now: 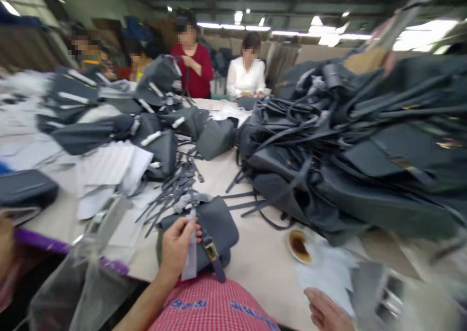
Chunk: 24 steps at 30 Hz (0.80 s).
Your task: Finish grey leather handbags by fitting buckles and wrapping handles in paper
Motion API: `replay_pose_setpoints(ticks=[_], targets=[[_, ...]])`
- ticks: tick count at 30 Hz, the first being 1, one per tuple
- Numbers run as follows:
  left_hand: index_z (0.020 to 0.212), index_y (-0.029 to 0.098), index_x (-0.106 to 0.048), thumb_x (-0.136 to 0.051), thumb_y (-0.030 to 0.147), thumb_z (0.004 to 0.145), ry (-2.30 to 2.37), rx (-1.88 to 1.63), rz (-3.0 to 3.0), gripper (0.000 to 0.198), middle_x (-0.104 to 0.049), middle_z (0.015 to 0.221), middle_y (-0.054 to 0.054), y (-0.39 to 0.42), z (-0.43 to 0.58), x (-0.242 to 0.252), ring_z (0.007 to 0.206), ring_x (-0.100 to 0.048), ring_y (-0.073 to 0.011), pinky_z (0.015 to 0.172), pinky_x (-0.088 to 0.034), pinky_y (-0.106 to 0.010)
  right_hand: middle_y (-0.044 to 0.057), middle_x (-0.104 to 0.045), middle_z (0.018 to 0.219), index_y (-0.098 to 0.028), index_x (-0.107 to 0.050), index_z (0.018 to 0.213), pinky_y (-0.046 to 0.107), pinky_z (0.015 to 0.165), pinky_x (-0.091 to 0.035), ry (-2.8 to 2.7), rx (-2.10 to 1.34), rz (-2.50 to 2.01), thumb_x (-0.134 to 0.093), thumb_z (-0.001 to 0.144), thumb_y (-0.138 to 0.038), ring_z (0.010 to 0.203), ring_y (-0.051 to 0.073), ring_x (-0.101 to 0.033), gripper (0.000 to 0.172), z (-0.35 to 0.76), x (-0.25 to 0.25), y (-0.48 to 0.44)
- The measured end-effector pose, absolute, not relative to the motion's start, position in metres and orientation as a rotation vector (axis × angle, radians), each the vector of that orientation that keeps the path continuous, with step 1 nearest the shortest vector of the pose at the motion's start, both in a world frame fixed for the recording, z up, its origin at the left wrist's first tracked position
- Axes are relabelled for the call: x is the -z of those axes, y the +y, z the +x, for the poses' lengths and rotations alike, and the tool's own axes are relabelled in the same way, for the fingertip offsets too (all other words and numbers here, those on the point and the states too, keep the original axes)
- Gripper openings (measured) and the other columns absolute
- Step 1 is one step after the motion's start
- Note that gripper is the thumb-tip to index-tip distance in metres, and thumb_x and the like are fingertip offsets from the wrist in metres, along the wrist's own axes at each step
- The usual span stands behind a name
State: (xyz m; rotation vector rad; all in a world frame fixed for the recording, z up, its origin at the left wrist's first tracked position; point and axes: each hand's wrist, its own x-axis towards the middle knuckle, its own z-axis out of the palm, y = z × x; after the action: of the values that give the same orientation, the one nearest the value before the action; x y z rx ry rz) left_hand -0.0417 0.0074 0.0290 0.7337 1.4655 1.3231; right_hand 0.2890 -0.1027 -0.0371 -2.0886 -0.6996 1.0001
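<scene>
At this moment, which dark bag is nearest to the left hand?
The flap bag with the gold buckle, right at the left hand; other bags are farther away.

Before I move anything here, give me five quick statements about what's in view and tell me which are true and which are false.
1. The left hand pinches a pale strip at the buckled handbag. True.
2. The right hand grips the same handbag. False: it is apart from the bag, near a pale blue sheet.
3. Loose dark straps lie beyond the buckled handbag. True.
4. The co-worker in white is left of the co-worker in red. False: in this view, white is on the right.
5. Brown liquid shows to the right of the buckled handbag. True.
</scene>
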Motion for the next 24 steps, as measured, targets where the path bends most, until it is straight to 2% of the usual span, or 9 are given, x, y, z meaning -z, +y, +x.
replay_pose_setpoints(ticks=[2,4,8,11,13,19,24], targets=[[0.078,0.016,-0.065,-0.07,0.051,0.071,1.536,-1.328,0.867,0.036,-0.068,0.068,-0.001,0.005,-0.043,-0.024,0.059,-0.065,-0.0165,0.051,-0.055,-0.025,0.001,-0.048,0.054,-0.027,-0.068,0.066,0.034,0.053,-0.042,-1.057,-1.34,-1.749,-0.067,0.065,-0.061,0.053,0.02,-0.048,0.033,0.247,-0.006,-0.056],[0.073,0.017,-0.064,-0.061,0.041,0.082,1.637,-1.342,1.102,0.026,-0.064,0.068,-0.001,0.001,-0.044,-0.021,0.062,-0.064,-0.0155,0.055,-0.053,-0.024,-0.001,-0.047,0.059,-0.023,-0.064,0.063,0.029,0.054,-0.038,-1.315,-1.556,-1.484,-0.068,0.069,-0.055,0.055,0.015,-0.041,0.033,0.195,-0.052,-0.017],[0.069,0.019,-0.062,-0.049,0.021,0.089,1.867,-1.317,1.71,0.024,-0.059,0.066,-0.001,-0.013,-0.048,-0.018,0.065,-0.059,-0.0139,0.063,-0.047,-0.022,-0.005,-0.04,0.054,-0.02,-0.057,0.057,0.024,0.054,-0.032,-1.564,-1.756,-1.201,-0.067,0.069,-0.046,0.054,0.011,-0.031,0.03,0.105,-0.106,0.029],[0.086,0.019,-0.066,-0.043,0.016,0.094,1.983,-1.255,2.0,0.024,-0.061,0.07,-0.003,-0.022,-0.053,-0.018,0.063,-0.058,-0.0148,0.061,-0.044,-0.023,-0.007,-0.035,0.05,-0.019,-0.057,0.055,0.024,0.05,-0.027,-1.608,-1.804,-1.227,-0.067,0.065,-0.045,0.052,0.01,-0.026,0.029,0.078,-0.104,0.043],[0.09,0.018,-0.065,-0.041,0.015,0.095,2.053,-1.236,2.092,0.025,-0.061,0.07,-0.004,-0.026,-0.055,-0.018,0.062,-0.058,-0.0156,0.059,-0.043,-0.024,-0.007,-0.034,0.049,-0.019,-0.059,0.056,0.024,0.049,-0.025,-1.614,-1.804,-1.266,-0.067,0.066,-0.044,0.051,0.009,-0.025,0.028,0.077,-0.098,0.047],[0.087,0.017,-0.061,-0.036,0.017,0.099,2.066,-1.235,2.248,0.027,-0.061,0.069,-0.004,-0.031,-0.053,-0.02,0.06,-0.058,-0.0151,0.056,-0.042,-0.024,-0.007,-0.035,0.05,-0.019,-0.058,0.057,0.024,0.051,-0.027,-1.635,-1.774,-1.304,-0.068,0.068,-0.052,0.051,0.01,-0.027,0.036,0.085,-0.087,0.044],[0.078,0.018,-0.057,-0.033,0.019,0.101,2.051,-1.28,2.323,0.033,-0.059,0.065,-0.002,-0.029,-0.052,-0.019,0.056,-0.056,-0.0133,0.052,-0.041,-0.023,-0.005,-0.042,0.051,-0.019,-0.052,0.051,0.025,0.054,-0.032,-1.665,-1.702,-1.283,-0.069,0.062,-0.062,0.055,0.011,-0.035,0.047,0.078,-0.076,0.045]])
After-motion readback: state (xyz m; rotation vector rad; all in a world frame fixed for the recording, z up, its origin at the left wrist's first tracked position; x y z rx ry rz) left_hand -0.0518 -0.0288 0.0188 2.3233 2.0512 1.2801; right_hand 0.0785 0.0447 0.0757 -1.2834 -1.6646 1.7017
